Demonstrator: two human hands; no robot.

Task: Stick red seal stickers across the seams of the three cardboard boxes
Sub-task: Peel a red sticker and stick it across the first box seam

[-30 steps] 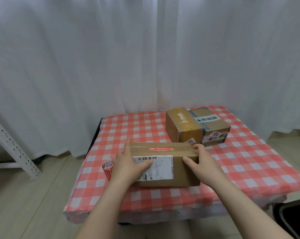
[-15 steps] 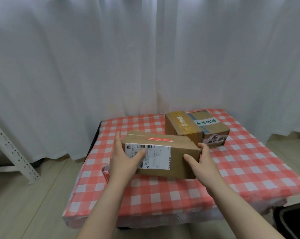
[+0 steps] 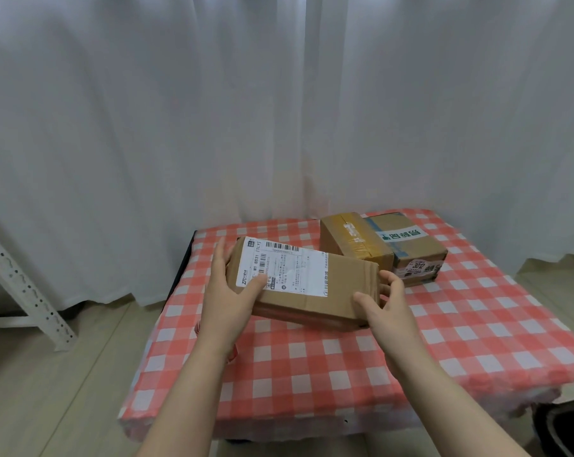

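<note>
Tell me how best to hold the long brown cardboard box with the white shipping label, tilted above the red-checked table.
By its two short ends, one hand from each side. The long brown cardboard box is likely too long for one hand, and its ends are flat. The left hand grips the left end, thumb on the white shipping label; the right hand grips the right end.
</note>
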